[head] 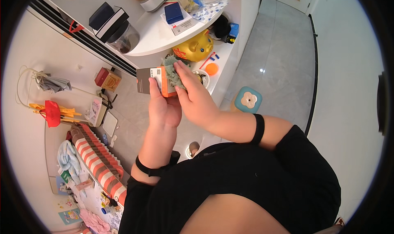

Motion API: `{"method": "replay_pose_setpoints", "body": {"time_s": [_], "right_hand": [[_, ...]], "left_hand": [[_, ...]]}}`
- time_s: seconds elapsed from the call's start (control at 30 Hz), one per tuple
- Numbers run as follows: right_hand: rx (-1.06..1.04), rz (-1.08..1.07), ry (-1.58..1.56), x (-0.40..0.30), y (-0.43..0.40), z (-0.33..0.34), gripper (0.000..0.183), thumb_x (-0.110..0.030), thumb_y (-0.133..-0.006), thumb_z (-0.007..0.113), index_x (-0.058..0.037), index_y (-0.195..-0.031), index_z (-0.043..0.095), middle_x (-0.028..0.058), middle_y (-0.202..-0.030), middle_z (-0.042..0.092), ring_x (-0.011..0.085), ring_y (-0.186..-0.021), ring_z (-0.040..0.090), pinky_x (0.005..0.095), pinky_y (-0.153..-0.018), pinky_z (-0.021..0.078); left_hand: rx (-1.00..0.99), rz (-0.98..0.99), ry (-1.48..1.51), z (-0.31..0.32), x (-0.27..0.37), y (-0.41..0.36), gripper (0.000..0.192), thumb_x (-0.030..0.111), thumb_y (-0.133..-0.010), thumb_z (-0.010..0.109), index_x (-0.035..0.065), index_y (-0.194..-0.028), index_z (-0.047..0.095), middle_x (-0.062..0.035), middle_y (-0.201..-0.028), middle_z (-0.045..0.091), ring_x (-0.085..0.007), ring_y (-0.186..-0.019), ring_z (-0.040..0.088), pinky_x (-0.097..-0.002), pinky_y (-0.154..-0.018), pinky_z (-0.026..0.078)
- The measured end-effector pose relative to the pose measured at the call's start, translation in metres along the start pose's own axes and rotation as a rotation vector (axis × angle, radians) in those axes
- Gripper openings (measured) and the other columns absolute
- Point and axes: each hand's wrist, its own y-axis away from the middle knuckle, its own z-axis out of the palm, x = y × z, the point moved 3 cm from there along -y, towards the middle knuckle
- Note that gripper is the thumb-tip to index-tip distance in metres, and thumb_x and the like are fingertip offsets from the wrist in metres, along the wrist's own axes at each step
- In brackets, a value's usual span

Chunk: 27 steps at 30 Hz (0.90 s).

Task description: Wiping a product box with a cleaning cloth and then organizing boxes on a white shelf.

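My left hand (164, 104) holds a small cardboard box (155, 80) with dark grey, white and orange faces that bear writing and a printed code. In my right hand (192, 95) is a fuzzy grey-green cloth (172, 72), pressed against the box's right side. Part of the cloth is hidden under my fingers. Just beyond my hands, a gold piggy bank (195, 46) sits on the lower shelf of a white cabinet. An orange round lid (211, 69) and a white round container (203, 77) with small items lie near my right hand.
Above, the curved white shelf (154, 44) carries a dark blue box (174, 13), a lidded clear jar (124, 38) and plastic containers. A teal stool (240, 97) stands on the tiled floor. At left are a coat rack (27, 67), a red-and-tan box (107, 79) and a striped bed (98, 163).
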Motion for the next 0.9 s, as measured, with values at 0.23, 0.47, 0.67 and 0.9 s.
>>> {"method": "replay_pose_setpoints", "body": {"time_s": [0.23, 0.47, 0.67, 0.9], "right_hand": [[-0.084, -0.127, 0.162, -0.003, 0.013, 0.009, 0.049, -0.002, -0.083, 0.046, 0.0010, -0.131, 0.036, 0.0227, -0.137, 0.033, 0.0388, -0.119, 0.040, 0.0399, -0.098, 0.0360], [-0.377, -0.221, 0.268, -0.007, 0.030, 0.011, 0.048, 0.002, -0.078, 0.047, -0.0080, -0.125, 0.048, 0.0129, -0.133, 0.041, 0.0309, -0.115, 0.046, 0.0361, -0.094, 0.0406], [-0.514, -0.137, 0.023, -0.013, 0.025, -0.007, 0.042, -0.001, -0.082, 0.048, -0.0090, -0.123, 0.051, 0.0125, -0.124, 0.050, 0.0272, -0.109, 0.051, 0.0344, -0.091, 0.0419], [-0.422, 0.380, -0.396, 0.002, 0.022, -0.035, 0.034, -0.012, -0.090, 0.048, -0.0023, -0.122, 0.049, 0.0074, -0.108, 0.057, 0.0121, -0.099, 0.050, 0.0253, -0.088, 0.0385]], "left_hand": [[0.033, 0.062, 0.033, -0.012, -0.005, -0.007, 0.051, 0.050, -0.093, 0.033, 0.0091, -0.121, 0.048, -0.0064, -0.118, 0.055, -0.0221, -0.107, 0.052, -0.0365, -0.094, 0.042], [-0.119, -0.014, 0.027, -0.035, 0.020, -0.013, 0.054, 0.057, -0.087, 0.042, 0.0097, -0.109, 0.055, -0.0082, -0.102, 0.060, -0.0235, -0.094, 0.057, -0.0355, -0.085, 0.047], [-0.111, 0.010, 0.227, -0.032, 0.028, -0.004, 0.035, 0.038, -0.090, 0.051, 0.0074, -0.106, 0.055, -0.0051, -0.101, 0.062, -0.0146, -0.095, 0.060, -0.0392, -0.104, 0.034], [-0.229, -0.148, 0.430, -0.040, 0.032, -0.005, 0.040, 0.031, -0.091, 0.050, -0.0024, -0.113, 0.047, -0.0063, -0.102, 0.061, -0.0167, -0.097, 0.061, -0.0369, -0.104, 0.033]]}}
